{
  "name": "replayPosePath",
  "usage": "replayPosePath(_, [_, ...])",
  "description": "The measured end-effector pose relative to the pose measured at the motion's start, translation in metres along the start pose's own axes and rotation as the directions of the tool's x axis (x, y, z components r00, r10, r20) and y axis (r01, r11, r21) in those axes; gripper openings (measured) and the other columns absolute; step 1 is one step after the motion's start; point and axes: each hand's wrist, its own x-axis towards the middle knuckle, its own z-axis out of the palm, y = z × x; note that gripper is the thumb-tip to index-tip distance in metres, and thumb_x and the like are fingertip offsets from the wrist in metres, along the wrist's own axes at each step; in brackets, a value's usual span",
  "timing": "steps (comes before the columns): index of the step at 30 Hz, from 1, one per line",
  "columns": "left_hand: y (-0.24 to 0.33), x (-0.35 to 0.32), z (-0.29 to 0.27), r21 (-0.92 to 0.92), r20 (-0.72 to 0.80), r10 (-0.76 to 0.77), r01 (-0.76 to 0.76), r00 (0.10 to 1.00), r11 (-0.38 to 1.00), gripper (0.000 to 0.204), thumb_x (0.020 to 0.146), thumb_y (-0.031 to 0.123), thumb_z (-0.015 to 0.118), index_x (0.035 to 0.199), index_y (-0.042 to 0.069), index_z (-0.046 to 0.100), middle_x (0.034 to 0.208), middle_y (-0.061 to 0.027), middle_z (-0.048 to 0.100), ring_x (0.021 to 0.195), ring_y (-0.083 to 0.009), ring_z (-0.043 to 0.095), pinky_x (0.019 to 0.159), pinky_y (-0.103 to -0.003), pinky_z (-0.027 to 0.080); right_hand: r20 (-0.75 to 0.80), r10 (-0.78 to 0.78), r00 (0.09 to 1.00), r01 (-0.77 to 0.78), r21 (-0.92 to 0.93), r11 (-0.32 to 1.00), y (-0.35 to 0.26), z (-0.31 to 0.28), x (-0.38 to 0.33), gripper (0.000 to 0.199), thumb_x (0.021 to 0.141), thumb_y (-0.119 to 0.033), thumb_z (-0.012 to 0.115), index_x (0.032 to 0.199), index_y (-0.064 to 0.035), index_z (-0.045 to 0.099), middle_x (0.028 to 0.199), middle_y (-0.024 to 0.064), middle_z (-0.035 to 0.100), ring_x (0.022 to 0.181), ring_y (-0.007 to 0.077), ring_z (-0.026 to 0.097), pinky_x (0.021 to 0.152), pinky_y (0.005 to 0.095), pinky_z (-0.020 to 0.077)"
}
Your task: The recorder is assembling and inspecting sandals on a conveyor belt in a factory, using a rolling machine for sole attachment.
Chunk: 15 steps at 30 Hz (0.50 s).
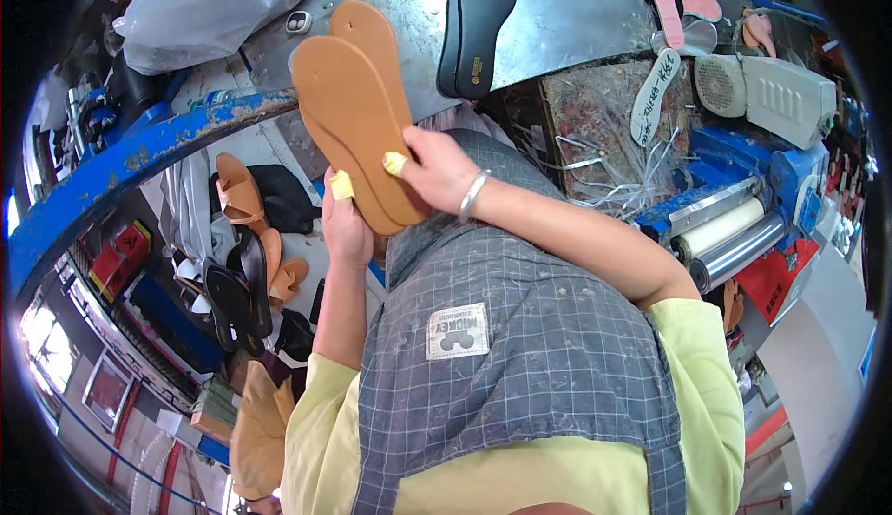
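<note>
Two tan insoles [348, 92], overlapping and slightly fanned, are held up over the near left part of the metal table. My left hand [347, 222] grips their lower left edge, its thumb wrapped in yellow tape. From the other side my right hand [439, 169] pinches the insoles near the heel end; its thumb is taped too, and a silver bangle circles the wrist. The fingers behind the insoles are hidden. A stacked pair of black insoles [476, 27] lies on the table just beyond, to the right.
A blue metal bar [139, 157] curves in from the left, close to the insoles. Sandals [240, 283] lie below it. A plastic bag [218, 8] fills the far left. At right stand a blue roller machine [743, 208] and a white sole-shaped template [655, 97] on a worn board.
</note>
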Motion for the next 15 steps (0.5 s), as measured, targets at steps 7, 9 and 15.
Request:
replayPosePath(7, [-0.012,0.012,0.018,0.338,-0.005,0.053,-0.048,0.999,0.940,0.032,0.091,0.010,0.057,0.118,0.001,0.045,0.111,-0.0077,0.056,0.099,-0.0149,0.056,0.086,-0.028,0.046,0.184,0.103,0.977,-0.014,-0.432,0.902,0.015,-0.032,0.011,0.046,0.086,-0.045,0.051,0.089,-0.0016,0.066,0.090,0.0203,0.065,0.083,0.0366,0.062,0.074,0.0442,0.0485])
replayPosePath(9, [-0.009,0.015,0.014,0.358,-0.037,0.069,-0.052,0.997,0.932,0.034,0.090,0.012,0.059,0.119,0.000,0.045,0.110,-0.0073,0.056,0.099,-0.0134,0.055,0.086,-0.028,0.045,-0.217,0.157,0.963,-0.218,-0.297,0.930,0.026,-0.057,0.030,0.043,0.080,-0.038,0.065,0.103,-0.0011,0.061,0.080,0.0166,0.066,0.077,0.0335,0.064,0.072,0.0426,0.0496])
replayPosePath(15, [-0.007,0.010,0.002,0.584,0.038,0.237,-0.214,0.971,0.783,0.043,0.089,0.018,0.061,0.121,-0.003,0.043,0.112,-0.0091,0.055,0.102,-0.0148,0.053,0.090,-0.029,0.042,-0.563,0.166,0.809,-0.519,-0.553,0.652,0.057,-0.098,0.092,0.101,0.066,-0.041,0.077,0.140,-0.0027,0.020,0.116,0.0285,0.052,0.097,0.0379,0.060,0.083,0.0432,0.0493])
